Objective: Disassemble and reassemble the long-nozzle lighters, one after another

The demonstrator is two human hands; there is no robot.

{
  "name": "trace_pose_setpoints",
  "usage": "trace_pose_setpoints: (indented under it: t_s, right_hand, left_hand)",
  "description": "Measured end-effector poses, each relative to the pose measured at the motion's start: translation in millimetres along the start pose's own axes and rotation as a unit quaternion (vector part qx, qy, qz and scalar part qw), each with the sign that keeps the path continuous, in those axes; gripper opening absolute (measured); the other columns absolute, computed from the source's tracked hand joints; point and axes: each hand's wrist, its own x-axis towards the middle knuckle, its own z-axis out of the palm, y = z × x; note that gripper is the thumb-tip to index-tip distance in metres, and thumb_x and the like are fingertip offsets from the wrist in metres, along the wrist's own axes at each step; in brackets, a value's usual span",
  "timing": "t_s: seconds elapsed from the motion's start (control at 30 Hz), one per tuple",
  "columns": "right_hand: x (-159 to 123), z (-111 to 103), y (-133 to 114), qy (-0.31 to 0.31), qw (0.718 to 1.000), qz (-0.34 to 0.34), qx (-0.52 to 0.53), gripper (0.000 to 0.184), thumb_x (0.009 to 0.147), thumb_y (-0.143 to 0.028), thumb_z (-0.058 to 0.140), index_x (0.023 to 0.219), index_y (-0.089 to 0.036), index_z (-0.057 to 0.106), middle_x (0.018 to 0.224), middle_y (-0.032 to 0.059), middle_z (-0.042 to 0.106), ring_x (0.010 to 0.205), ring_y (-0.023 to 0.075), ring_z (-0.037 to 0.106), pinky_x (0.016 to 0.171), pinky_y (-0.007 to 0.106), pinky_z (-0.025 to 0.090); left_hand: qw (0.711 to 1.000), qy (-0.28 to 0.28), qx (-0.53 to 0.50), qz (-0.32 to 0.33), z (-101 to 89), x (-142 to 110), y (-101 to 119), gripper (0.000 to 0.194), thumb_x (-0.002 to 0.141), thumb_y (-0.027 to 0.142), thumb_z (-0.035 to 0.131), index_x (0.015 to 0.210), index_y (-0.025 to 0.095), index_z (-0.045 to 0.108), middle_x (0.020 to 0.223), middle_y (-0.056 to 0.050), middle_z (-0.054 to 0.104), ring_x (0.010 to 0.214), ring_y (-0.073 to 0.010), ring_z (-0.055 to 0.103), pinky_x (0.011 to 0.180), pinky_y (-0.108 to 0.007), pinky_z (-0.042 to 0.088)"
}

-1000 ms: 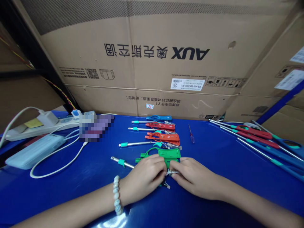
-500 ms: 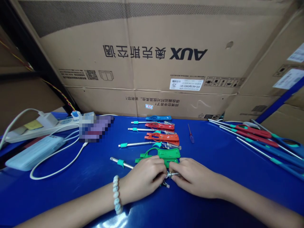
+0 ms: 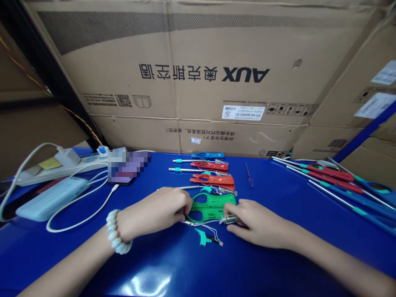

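My left hand [image 3: 157, 208] is closed over a thin metal lighter tube [image 3: 188, 223], whose end shows below the fingers. My right hand [image 3: 256, 220] pinches a clear lighter fuel tank [image 3: 229, 219] with a metal valve. A thin pale hose and white wires run between the tube and the parts near my right hand. Just behind lie the green lighter casing halves [image 3: 213, 201], partly covered by both hands. In front, a teal trigger [image 3: 202, 238] and a small dark igniter [image 3: 215, 241] rest on the blue table [image 3: 185, 272].
Beyond are orange [image 3: 213, 180], red [image 3: 210, 166] and blue [image 3: 207, 155] lighter casings with tubes. A small screwdriver [image 3: 249, 177] lies to their right. Several long lighters [image 3: 334, 185] sit far right; a power bank [image 3: 52, 198], cables and phone [image 3: 133, 167] are left. Cardboard [image 3: 192, 90] stands behind.
My left hand has moved left, away from my right hand, onto the metal tube. The trigger, igniter and wires are now uncovered, and the fuel tank shows in my right hand.
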Motion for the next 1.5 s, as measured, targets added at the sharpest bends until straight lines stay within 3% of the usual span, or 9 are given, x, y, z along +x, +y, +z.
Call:
trace_pose_setpoints:
  t_s: [0.2,0.37,0.7,1.03,1.2,1.33,1.5]
  right_hand:
    - [4,9,5,0.011,1.000,-0.022,-0.011,0.018,0.090,-0.027,0.054,0.107,-0.022,0.054,0.082,0.0037,0.065,0.080,0.0220,0.061,0.066,0.028,0.039]
    - [7,17,10,0.016,0.998,-0.045,-0.038,0.009,0.090,-0.017,0.048,0.092,-0.019,0.056,0.078,0.0040,0.065,0.074,0.0195,0.060,0.068,0.028,0.039]
    - [4,7,4,-0.004,0.997,-0.053,-0.047,0.011,0.083,-0.010,0.048,0.078,-0.019,0.049,0.070,0.0010,0.057,0.066,0.0165,0.054,0.058,0.026,0.033]
    - [-4,-6,-3,0.007,0.998,0.012,0.068,0.006,0.088,-0.020,0.051,0.091,-0.022,0.047,0.074,-0.0010,0.055,0.067,0.0155,0.052,0.058,0.025,0.035]
    - [-4,-8,-5,0.030,0.991,0.012,0.130,0.006,0.092,-0.024,0.048,0.093,-0.022,0.042,0.074,-0.0027,0.053,0.062,0.0132,0.048,0.059,0.025,0.038]
    - [0,-2,-4,0.078,0.985,0.003,0.155,0.004,0.094,-0.025,0.048,0.096,-0.022,0.046,0.084,-0.0006,0.057,0.070,0.0138,0.053,0.062,0.025,0.041]
    - [6,6,1,0.144,0.975,-0.025,0.169,0.007,0.094,-0.026,0.049,0.098,-0.021,0.051,0.090,0.0020,0.058,0.077,0.0148,0.054,0.068,0.026,0.043]
  left_hand:
    - [1.000,0.002,0.019,0.020,12.9,-6,-7,0.018,0.073,0.002,0.059,0.077,0.020,0.061,0.076,0.001,0.064,0.069,-0.0158,0.057,0.060,-0.025,0.034]
    - [1.000,0.007,0.009,0.022,17.7,-11,-3,0.019,0.073,0.000,0.056,0.073,0.019,0.058,0.074,0.001,0.062,0.066,-0.0157,0.057,0.058,-0.025,0.034]
    - [0.998,-0.009,-0.054,0.037,17.9,-27,3,0.016,0.078,0.003,0.054,0.078,0.019,0.052,0.081,0.001,0.059,0.066,-0.0132,0.055,0.060,-0.022,0.037]
    - [0.988,0.015,-0.153,0.031,8.7,-33,-1,0.012,0.085,0.008,0.055,0.085,0.020,0.055,0.087,0.002,0.057,0.074,-0.0119,0.054,0.067,-0.021,0.040]
    - [0.985,0.024,-0.169,0.018,1.9,-35,-2,0.011,0.087,0.009,0.054,0.090,0.020,0.056,0.089,0.002,0.058,0.080,-0.0128,0.056,0.072,-0.022,0.041]
    - [0.986,0.037,-0.160,0.023,-0.3,-35,-5,0.014,0.091,0.012,0.051,0.100,0.022,0.057,0.096,0.001,0.061,0.087,-0.0147,0.057,0.079,-0.025,0.042]
    - [0.984,0.064,-0.155,0.058,-3.6,-36,-4,0.039,0.096,0.013,0.045,0.130,0.032,0.046,0.116,-0.001,0.059,0.102,-0.0159,0.057,0.089,-0.026,0.042]
